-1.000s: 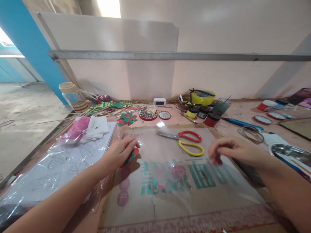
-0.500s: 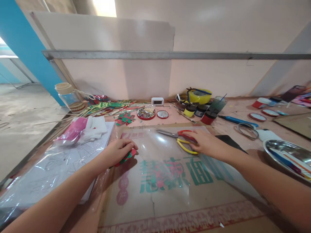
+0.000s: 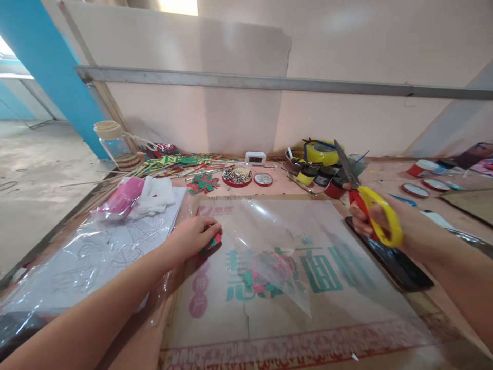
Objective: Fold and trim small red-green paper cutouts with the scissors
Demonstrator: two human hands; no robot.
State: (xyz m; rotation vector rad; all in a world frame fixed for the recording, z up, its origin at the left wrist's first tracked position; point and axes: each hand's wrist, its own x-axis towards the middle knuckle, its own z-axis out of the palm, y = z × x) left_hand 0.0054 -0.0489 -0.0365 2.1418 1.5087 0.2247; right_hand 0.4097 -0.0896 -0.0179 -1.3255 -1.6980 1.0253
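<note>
My left hand [image 3: 196, 234] rests on the left part of a clear plastic sheet [image 3: 215, 318], fingers curled over a small red and green cutout [image 3: 216, 239] that they mostly hide. My right hand [image 3: 364, 216] is raised over the right edge with scissors [image 3: 393, 226] in its grip. They have red and yellow handles, and the blades point up and away from me. Beneath the sheet lies a board printed with large green characters. A pink and green flower pattern [image 3: 269, 272] shows near its middle.
Under my right hand lies a black phone [image 3: 404, 270]. At the back stand a white digital clock [image 3: 255, 158], a dish of beads [image 3: 236, 176], red and green scraps [image 3: 204, 182] and paint jars [image 3: 306, 176]. To the left are sketched papers [image 3: 115, 257] under plastic and a glass jar [image 3: 115, 146].
My right hand has lifted the scissors off the sheet and moved right, turning the blades upward. My left hand stays on the cutout. The view has shifted slightly, and more of the phone shows.
</note>
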